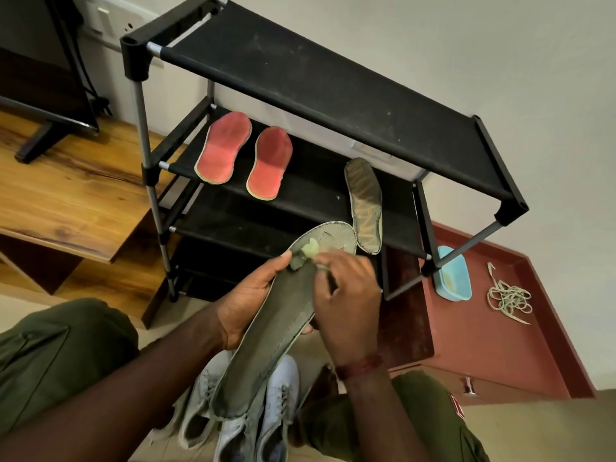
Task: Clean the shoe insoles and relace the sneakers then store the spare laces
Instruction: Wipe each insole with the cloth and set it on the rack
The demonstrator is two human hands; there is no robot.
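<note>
My left hand (248,303) grips a long grey-green insole (283,315) from below, toe end pointing away. My right hand (346,295) pinches a small pale green cloth or sponge (308,252) and presses it on the insole's front part. A matching dark insole (364,205) lies on the middle shelf of the black shoe rack (333,91). Two red insoles (246,158) lie side by side on that same shelf to the left. Pale grey sneakers (253,415) stand on the floor between my knees. A tangle of pale laces (508,296) lies on the red cabinet top.
A light blue tub (453,278) stands on the red cabinet (500,345) beside the rack's right leg. A wooden TV unit (66,195) with a screen on a stand is to the left. The white wall is behind the rack.
</note>
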